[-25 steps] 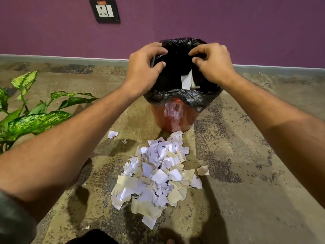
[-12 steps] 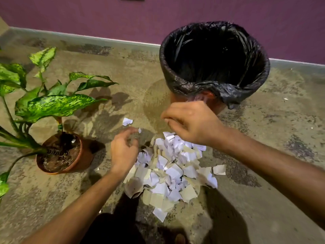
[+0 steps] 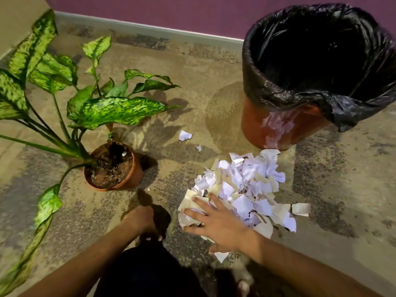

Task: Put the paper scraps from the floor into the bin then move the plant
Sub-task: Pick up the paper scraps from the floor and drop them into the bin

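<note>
Right hand (image 3: 216, 221) spread flat on the near-left edge of the paper scraps (image 3: 246, 189), bin (image 3: 278, 127) straight beyond, left hand (image 3: 139, 218) curled, grip unclear.

Glossy crinkled black plastic liner (image 3: 278, 91) in smooth orange bin (image 3: 257, 125); matt paper scraps (image 3: 246, 185), rough mottled floor (image 3: 342, 189).

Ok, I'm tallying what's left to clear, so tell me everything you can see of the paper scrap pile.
The paper scrap pile is a loose heap of torn white and cream pieces, some crumpled, lying on the mottled floor just in front of the bin. The right hand rests on its near left edge, fingers spread. Two stray scraps lie apart, toward the plant pot.
</note>
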{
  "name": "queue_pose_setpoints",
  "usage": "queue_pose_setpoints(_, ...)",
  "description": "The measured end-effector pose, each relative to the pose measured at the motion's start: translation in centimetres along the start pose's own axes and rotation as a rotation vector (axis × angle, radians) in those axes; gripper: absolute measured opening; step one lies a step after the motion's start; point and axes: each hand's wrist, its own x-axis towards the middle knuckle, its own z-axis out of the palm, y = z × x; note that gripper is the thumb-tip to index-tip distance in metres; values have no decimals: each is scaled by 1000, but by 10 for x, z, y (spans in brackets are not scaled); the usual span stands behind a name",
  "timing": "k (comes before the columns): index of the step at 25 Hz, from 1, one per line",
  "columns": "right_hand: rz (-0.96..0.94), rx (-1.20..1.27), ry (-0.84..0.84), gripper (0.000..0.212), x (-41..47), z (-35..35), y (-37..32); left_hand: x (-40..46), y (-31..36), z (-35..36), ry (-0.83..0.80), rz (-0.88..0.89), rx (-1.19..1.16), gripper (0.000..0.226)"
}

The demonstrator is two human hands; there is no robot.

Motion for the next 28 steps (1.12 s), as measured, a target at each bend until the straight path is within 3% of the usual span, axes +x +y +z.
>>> queue_pose_setpoints(3,107,-22,22,76,16,0,-1,6,-5,18,-68,3,-14,47)
queue_pose_setpoints(6,218,-51,14,54,27,-5,18,5,-6,27,-34,-29,-139,28)
queue_pose_setpoints(9,315,-67,-26,48,33,-13,44,7,-9,25,37,-20,-262,8)
queue_pose_setpoints(12,347,25,15,57,32,-21,68,15,-13,14,265,86,-388,11)
queue_pose_setpoints(14,428,42,33,64,27,-33,81,17,-6,3,506,171,-427,14)
queue_pose_setpoints(16,477,84,-44,64,26,-42,85,17,17,-10,675,302,-529,12)
queue_pose_setpoints(17,473,75,-97,63,27,-45,83,18,30,-16,666,369,-641,10)
queue_pose_setpoints(19,441,55,-150,59,28,-50,76,22,59,-20,489,472,-759,9)
queue_pose_setpoints(20,428,61,-147,54,27,-52,73,25,70,-18,409,523,-736,9)
queue_pose_setpoints(22,415,57,-128,43,20,-51,69,34,90,-10,427,589,-589,11)
queue_pose_setpoints(25,441,100,-86,38,7,-51,70,34,103,-6,467,526,-509,10)
queue_pose_setpoints(28,546,206,14,44,-11,-53,77,28,103,-11,492,400,-477,29)
